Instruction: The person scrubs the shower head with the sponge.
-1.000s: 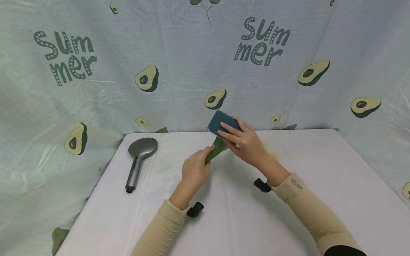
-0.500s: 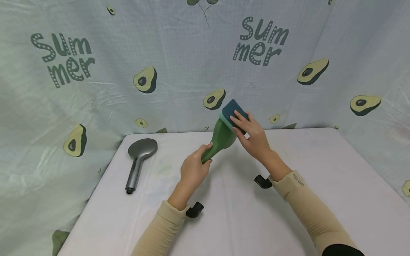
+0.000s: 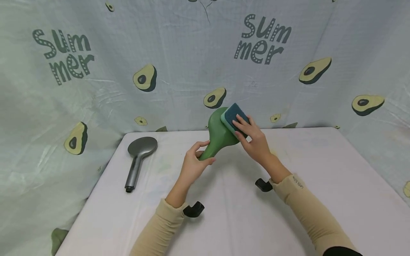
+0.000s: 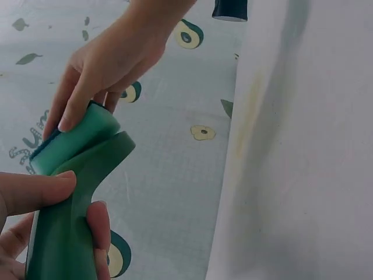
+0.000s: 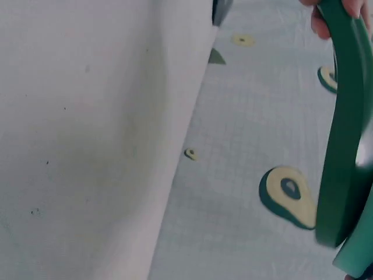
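A green shower head (image 3: pixel 217 132) is held above the table, its round head up and tilted away. My left hand (image 3: pixel 193 164) grips its handle between thumb and fingers; the left wrist view shows the thumb on the green handle (image 4: pixel 64 233). My right hand (image 3: pixel 255 143) holds a sponge (image 3: pixel 236 119), dark blue on its outer side and light teal on the side that lies against the green head. In the left wrist view the teal side of the sponge (image 4: pixel 81 137) meets the green head. The right wrist view shows the green piece (image 5: pixel 344 128) edge-on.
A grey shower head (image 3: pixel 141 151) lies on the white table (image 3: pixel 243 220) at the left, its handle toward the near side. Behind the table hangs a pale curtain (image 3: pixel 185 53) printed with avocados and lettering. Each wrist carries a black device (image 3: pixel 193 209).
The green head has turned and come into fuller view from behind the sponge. The right hand and sponge have moved right, then slightly down. The left fingers have shifted on the handle.
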The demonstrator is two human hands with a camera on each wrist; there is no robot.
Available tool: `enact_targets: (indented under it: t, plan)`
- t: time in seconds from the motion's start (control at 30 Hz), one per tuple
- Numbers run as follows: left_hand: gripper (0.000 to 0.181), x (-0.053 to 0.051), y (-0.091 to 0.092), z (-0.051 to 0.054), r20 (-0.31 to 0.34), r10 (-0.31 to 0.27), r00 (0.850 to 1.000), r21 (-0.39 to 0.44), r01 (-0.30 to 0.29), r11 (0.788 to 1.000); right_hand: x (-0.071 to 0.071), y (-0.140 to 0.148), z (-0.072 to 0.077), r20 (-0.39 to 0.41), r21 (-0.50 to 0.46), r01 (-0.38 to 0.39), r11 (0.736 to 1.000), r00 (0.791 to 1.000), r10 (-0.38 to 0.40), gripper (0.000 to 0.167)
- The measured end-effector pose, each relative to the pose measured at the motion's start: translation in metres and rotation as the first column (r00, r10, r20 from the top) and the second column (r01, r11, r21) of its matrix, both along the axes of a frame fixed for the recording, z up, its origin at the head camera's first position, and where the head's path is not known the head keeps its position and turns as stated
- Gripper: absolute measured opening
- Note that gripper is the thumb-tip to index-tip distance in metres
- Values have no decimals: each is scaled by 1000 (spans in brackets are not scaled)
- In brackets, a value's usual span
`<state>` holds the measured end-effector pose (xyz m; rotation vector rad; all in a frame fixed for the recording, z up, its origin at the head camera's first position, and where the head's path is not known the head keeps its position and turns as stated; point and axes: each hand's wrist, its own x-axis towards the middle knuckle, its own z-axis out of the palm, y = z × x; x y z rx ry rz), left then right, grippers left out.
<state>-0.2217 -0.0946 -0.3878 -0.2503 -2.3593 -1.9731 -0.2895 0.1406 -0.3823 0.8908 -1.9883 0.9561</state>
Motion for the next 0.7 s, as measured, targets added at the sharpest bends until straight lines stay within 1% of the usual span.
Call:
enact_targets:
  t: [0.13,0.2,0.27,0.37,0.47,0.57,0.63,0.7]
  plan:
    - [58,-2,0,1,23,-11,1000,59,10,998,-7,5,-4,66,-120,26,992,998,-18,41]
    - [58,-2,0,2,44,-13,999,94,9,995,-6,6,-5,85,-139,32,990,996,-21,41]
    - [57,-3,0,1,64,-18,998,143,9,990,-4,5,-7,71,-126,21,992,997,-12,41]
    - [56,-4,1,0,108,-17,994,247,-10,969,1,0,-9,1,-58,-2,998,1000,2,43]
    - [55,-5,3,-1,159,-19,987,365,-41,930,5,-7,-10,-99,35,-42,999,994,45,44]
    - [54,-7,4,-3,206,-23,978,440,-71,895,8,-14,-13,-184,139,-77,987,978,102,45]
    - [53,-7,4,-5,236,-27,971,473,-90,877,10,-17,-16,-222,204,-98,974,964,144,41]
    - [53,-8,4,-6,259,-41,965,503,-98,859,10,-18,-18,-252,247,-107,963,952,171,30]
